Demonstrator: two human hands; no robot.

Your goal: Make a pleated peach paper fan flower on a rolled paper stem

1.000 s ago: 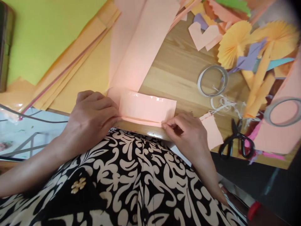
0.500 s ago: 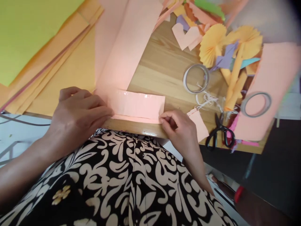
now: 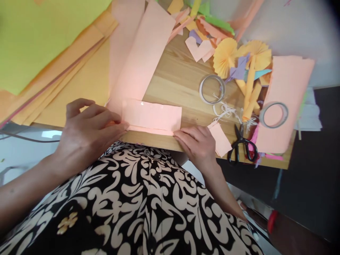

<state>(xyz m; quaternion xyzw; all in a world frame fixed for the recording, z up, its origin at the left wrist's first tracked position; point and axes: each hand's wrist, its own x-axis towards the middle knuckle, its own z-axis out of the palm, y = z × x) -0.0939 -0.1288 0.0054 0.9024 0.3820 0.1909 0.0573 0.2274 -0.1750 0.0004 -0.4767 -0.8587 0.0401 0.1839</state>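
A pink paper strip lies along the table's front edge, with a narrow fold along its near side and shiny spots like clear tape on its far edge. My left hand pinches the strip's near left corner between thumb and fingers. At the near right corner, my right hand presses its fingertips together on the fold. Just right of that hand lies a small pink paper piece with white string. Black-handled scissors rest beside it at the table edge.
Two tape rolls lie to the right, one on a pink sheet. Yellow paper fans, pink paper hearts and scraps crowd the back right. Large orange sheets, green paper and pink sheets cover the left.
My right hand's fingers have flattened and drawn together at the strip's right corner, shifting slightly left. The view has turned a little; the left hand keeps its hold.
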